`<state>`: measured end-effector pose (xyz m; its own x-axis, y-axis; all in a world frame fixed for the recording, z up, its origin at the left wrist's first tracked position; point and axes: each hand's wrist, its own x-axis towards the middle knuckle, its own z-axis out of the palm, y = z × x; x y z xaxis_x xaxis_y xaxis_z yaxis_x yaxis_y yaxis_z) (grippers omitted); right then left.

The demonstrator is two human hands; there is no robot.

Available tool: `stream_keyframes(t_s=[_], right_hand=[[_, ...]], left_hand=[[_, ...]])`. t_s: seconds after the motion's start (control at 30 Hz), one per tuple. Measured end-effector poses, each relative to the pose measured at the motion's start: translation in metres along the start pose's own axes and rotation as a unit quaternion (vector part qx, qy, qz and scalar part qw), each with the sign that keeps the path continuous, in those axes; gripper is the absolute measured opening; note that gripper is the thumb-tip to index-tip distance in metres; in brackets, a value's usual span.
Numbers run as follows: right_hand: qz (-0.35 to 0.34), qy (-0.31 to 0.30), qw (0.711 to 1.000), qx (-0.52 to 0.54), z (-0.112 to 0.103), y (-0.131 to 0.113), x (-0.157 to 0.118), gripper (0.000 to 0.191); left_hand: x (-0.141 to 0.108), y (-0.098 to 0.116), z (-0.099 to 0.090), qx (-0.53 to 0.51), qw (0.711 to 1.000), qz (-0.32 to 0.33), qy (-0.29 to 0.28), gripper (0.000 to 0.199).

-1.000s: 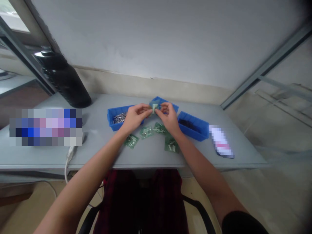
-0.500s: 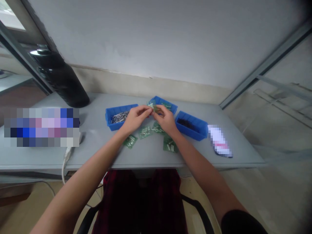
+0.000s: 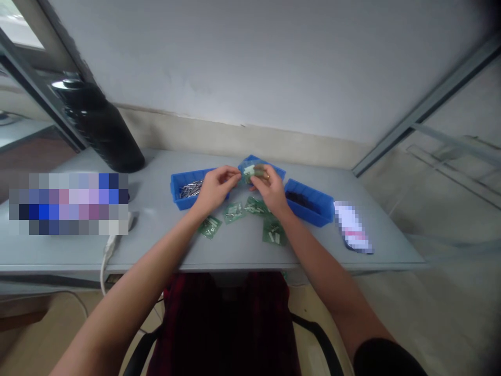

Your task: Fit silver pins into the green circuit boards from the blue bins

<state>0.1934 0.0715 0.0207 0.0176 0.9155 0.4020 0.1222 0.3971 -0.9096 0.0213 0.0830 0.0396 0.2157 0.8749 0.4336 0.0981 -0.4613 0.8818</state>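
A small clear green-tinted plastic bag (image 3: 247,171) with white pieces inside is held up over the bins. My right hand (image 3: 269,188) pinches it between thumb and fingers. My left hand (image 3: 217,187) is closed, thumb against fingers, at the bag's left edge. Below on the desk lie several similar bags: one by my left wrist (image 3: 210,227), another in the middle (image 3: 234,212), and one near my right forearm (image 3: 273,231). A blue bin (image 3: 176,193) of metal screw-like pieces sits partly behind my left hand. Another blue bin (image 3: 278,171) is behind my right hand.
To the right stands a blue bin (image 3: 326,213) of small dark pieces, beside a blurred-out phone-like object (image 3: 353,227). A large black bottle (image 3: 104,125) is at the back left, near a pixelated item (image 3: 66,203) and a white cable (image 3: 107,250). The wall bounds the desk (image 3: 156,250) behind.
The bag has turned more into view between my hands. My right hand has shifted slightly right, and my fingertips are farther apart. The bins and the bags on the desk stay put.
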Motion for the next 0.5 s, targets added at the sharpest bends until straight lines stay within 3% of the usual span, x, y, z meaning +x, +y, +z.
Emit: stream_keyframes(t_s=[0.17, 0.3, 0.4, 0.5], right_hand=[[0.001, -0.018, 1.0, -0.016, -0.004, 0.0, 0.002, 0.027], [-0.037, -0.025, 0.997, -0.06, -0.007, -0.003, 0.004, 0.02], [-0.069, 0.016, 0.99, -0.123, -0.013, -0.005, 0.006, 0.017], [-0.097, 0.102, 0.964, -0.225, -0.027, 0.0, 0.011, 0.018]], left_hand=[[0.0, 0.0, 0.0, 0.018, 1.0, 0.016, 0.0, 0.014], [-0.001, 0.0, 0.0, 0.041, 0.999, 0.028, 0.012, 0.012], [-0.002, 0.0, -0.001, 0.058, 0.998, 0.036, 0.011, 0.012], [-0.004, -0.001, -0.001, 0.123, 0.989, 0.076, -0.022, 0.016]])
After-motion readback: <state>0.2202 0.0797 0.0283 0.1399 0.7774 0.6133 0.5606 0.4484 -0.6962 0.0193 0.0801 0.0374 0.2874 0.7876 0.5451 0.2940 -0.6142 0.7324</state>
